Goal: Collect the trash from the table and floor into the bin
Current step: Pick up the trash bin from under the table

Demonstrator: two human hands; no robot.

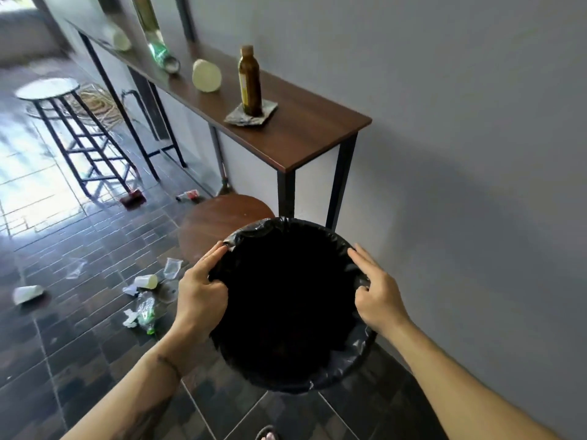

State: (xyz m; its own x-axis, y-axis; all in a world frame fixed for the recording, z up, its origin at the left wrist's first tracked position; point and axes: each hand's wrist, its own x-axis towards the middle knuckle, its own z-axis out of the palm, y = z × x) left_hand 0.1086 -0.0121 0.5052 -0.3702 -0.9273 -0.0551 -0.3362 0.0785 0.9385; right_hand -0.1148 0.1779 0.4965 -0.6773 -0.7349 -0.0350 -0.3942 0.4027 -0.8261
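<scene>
Black plastic lined the bin [254,373] that I saw held up in front of the person, its mouth a dark circle facing the camera with nothing readable inside. My left hand [200,292] was clamped on the left side of the rim, fingers pinching the bag liner [244,231] where it folded over the edge, and my right hand [378,298] gripped the opposite side the same way, thumb tucked inside the rim and fingers spread over the outside. Behind the bin stood a round brown stool [206,223], partly hidden by it, and past that a long wooden table [305,134] against the grey wall [444,122]. On the table a brown bottle [250,81] stood upright on a crumpled grey scrap [244,117], with a pale cup [206,75] lying on its side beside it, then a green can [165,58] on its side and another pale cup [119,39] farther along, both blurred. Trash was scattered on the dark tiled floor [63,344] to the left: a white cup [146,281] on its side, a clear plastic cup [172,267], a crushed clear bottle [146,312] with white paper scraps [130,319] touching it, another white cup [27,294] well apart, and a small red-and-white wrapper [188,195] near the table legs. A second stool [47,88] with a black frame stood in the bright area beyond.
</scene>
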